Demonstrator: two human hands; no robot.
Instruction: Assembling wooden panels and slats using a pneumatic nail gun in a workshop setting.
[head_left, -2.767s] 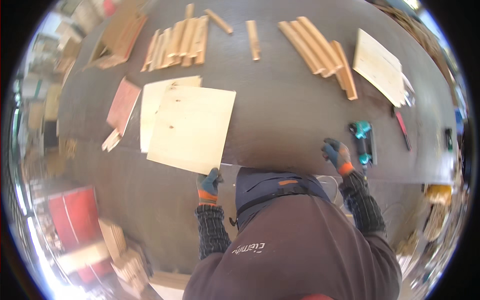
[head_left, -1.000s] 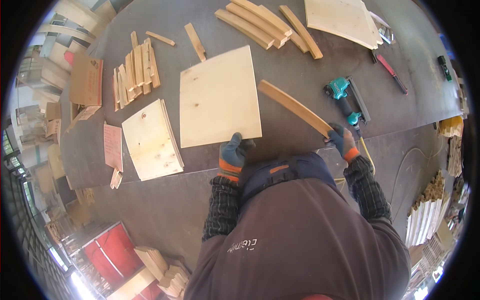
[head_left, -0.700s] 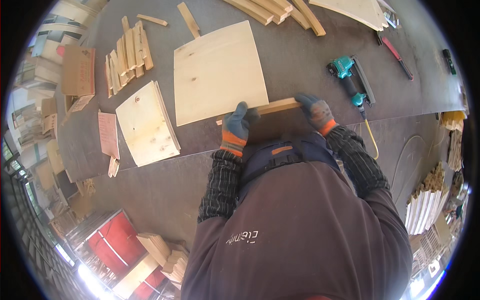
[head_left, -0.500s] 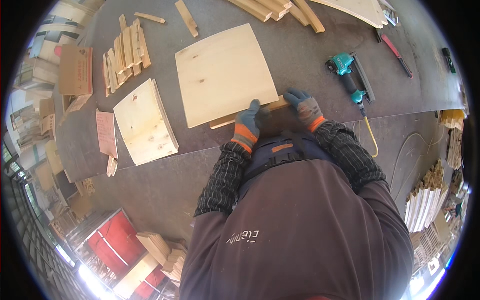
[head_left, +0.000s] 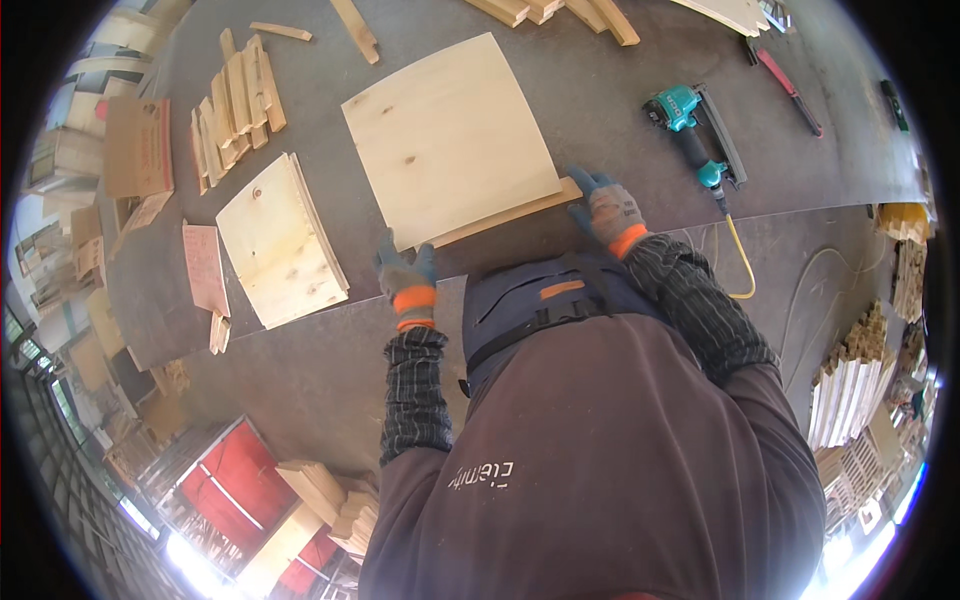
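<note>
A square plywood panel (head_left: 455,140) lies on the dark worktable (head_left: 600,110) in front of the person, its near edge over a narrow wooden strip (head_left: 505,213) that shows along that edge and juts past the panel's right corner. The gloved left hand (head_left: 407,282) is open, thumb and fingers spread at the panel's near-left corner, by the strip's left end. The gloved right hand (head_left: 607,212) is also open, fingers extended and thumb apart, at the strip's right end; how firmly either presses cannot be told. To the right lies a teal pneumatic nailer (head_left: 690,135) with a yellow air hose (head_left: 742,262). To the left are a stack of plywood panels (head_left: 280,240), a pinkish board (head_left: 205,268) and, farther back, a pile of short wooden strips (head_left: 237,105).
</note>
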